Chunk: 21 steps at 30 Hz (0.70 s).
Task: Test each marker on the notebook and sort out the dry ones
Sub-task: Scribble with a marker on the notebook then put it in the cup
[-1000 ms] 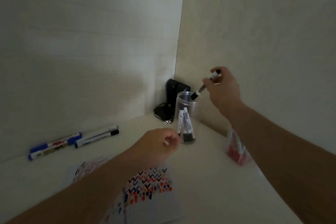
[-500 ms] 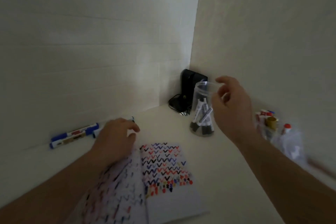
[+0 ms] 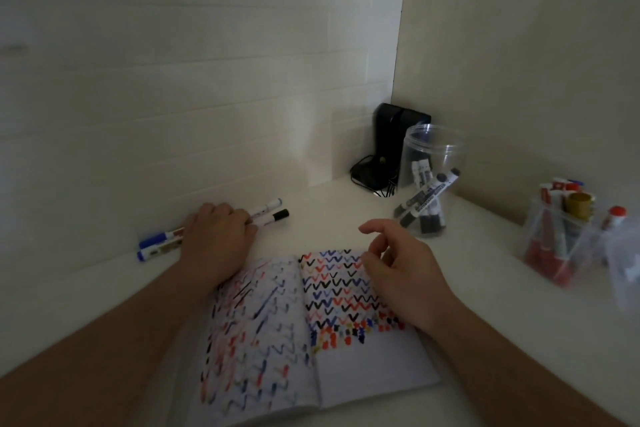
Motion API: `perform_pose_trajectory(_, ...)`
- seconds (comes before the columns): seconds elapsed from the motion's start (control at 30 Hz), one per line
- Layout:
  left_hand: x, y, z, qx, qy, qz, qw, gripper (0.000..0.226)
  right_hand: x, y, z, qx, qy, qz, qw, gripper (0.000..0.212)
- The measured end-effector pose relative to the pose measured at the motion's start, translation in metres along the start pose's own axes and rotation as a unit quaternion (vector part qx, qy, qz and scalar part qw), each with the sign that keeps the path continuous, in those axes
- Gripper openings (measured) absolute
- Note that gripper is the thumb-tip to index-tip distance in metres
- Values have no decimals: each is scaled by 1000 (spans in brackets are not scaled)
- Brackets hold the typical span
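Note:
The open notebook [image 3: 367,354] lies in front of me, both pages covered in coloured zigzag test marks. Several markers lie in a row by the back wall: two blue-capped ones [image 3: 156,244] on the left and a black-capped marker [image 3: 275,217] on the right. My left hand [image 3: 218,236] lies over the middle of that row, fingers curled down onto the markers; whether it grips one is hidden. My right hand [image 3: 401,267] hovers over the notebook's right page, fingers loosely curled and holding nothing. A clear jar [image 3: 431,149] behind it holds several black markers.
A clear cup [image 3: 554,253] of red and other markers stands at the right, blurred. A black device [image 3: 391,146] with a cable sits in the wall corner behind the jar. Walls close off the back and right.
My right hand dropped its black marker into the jar, then drew back over the notebook. My left hand moved from the notebook onto the markers by the wall.

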<state>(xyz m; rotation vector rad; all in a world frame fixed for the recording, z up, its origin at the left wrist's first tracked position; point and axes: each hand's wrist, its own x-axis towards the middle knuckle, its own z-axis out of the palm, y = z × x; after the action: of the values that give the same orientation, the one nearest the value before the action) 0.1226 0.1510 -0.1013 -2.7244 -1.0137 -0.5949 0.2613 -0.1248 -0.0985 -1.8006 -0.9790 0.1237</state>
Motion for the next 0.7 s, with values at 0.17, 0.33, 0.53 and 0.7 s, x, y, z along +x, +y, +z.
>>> perform_pose_trajectory(0.17, -21, 45, -57, -139, -11, 96, 986, 20, -3, -4, -1, -49, -22, -62, 997, 39)
perform_pose_trajectory(0.33, -65, 90, -88, -289, -22, 127, 949, 19, -10, -11, 2, -137, -62, -179, 972, 48)
perform_pose_trajectory(0.53, -83, 94, -82, -463, -59, 130, 875, 40, -14, -17, -6, -66, -13, -72, 995, 9)
perform_pose_trajectory(0.7, -83, 90, -59, -368, -84, 191, 906, 37, -12, -20, -4, 369, -136, 111, 913, 7)
